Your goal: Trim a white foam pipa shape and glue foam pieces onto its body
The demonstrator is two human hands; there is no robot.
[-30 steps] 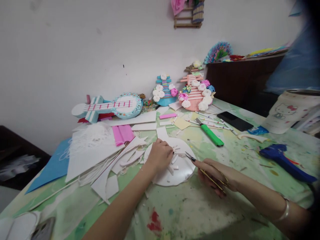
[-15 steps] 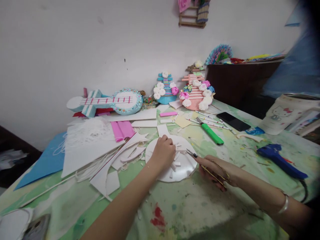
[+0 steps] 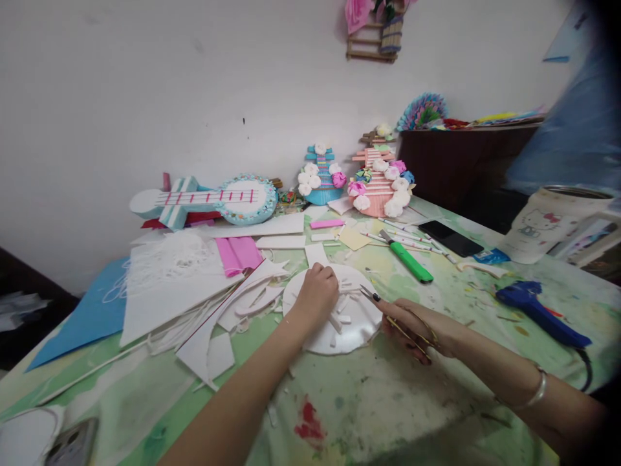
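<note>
My right hand (image 3: pixel 412 323) grips a pair of gold-handled scissors (image 3: pixel 402 331), its blades pointing up and left over the right part of a round white foam board (image 3: pixel 350 336). Above that board my left hand (image 3: pixel 317 291) is closed, fingers curled down, with a thin white strip (image 3: pixel 348 292) reaching from it toward the scissor tips. Its fingertips are partly hidden. Short white foam pieces (image 3: pixel 344 319) lie on the board beside the left hand. A broader white strip (image 3: pixel 316 254) sticks out from the board's far edge.
Foam offcuts (image 3: pixel 218 359) lie left of the board. A green cutter (image 3: pixel 411 262), a phone (image 3: pixel 450 238) and a blue glue gun (image 3: pixel 543 314) are to the right. Behind stand a decorated banjo-like model (image 3: pixel 208 200) and two flowered lute-shaped models. A cup (image 3: pixel 543 223) stands far right.
The view has shifted slightly. The scissors have moved slightly left, with their tips at the thin strip. My left hand stays over the board.
</note>
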